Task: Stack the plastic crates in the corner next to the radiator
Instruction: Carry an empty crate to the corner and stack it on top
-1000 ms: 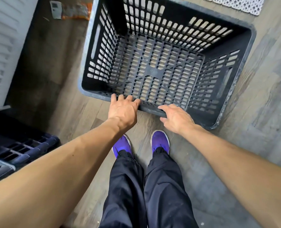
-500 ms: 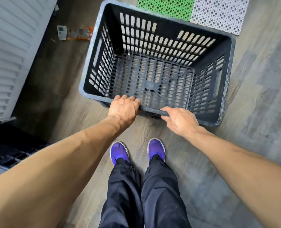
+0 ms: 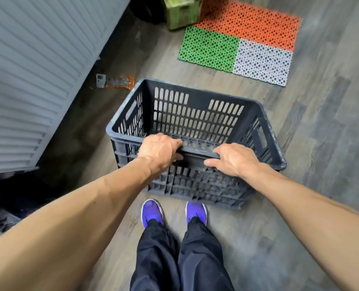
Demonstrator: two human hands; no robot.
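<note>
Crate point(image 3: 197, 120) empty; both hands grip near rim.

Soft even daylight, wide-angle bending at edges, slight motion blur throughout.

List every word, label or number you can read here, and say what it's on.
No readable text anywhere.
Orange-and-clear packet on the floor by the radiator: any print is too blurred to read.
Green box: blurred, nothing legible.
Black plastic crate: no marking visible.
</note>
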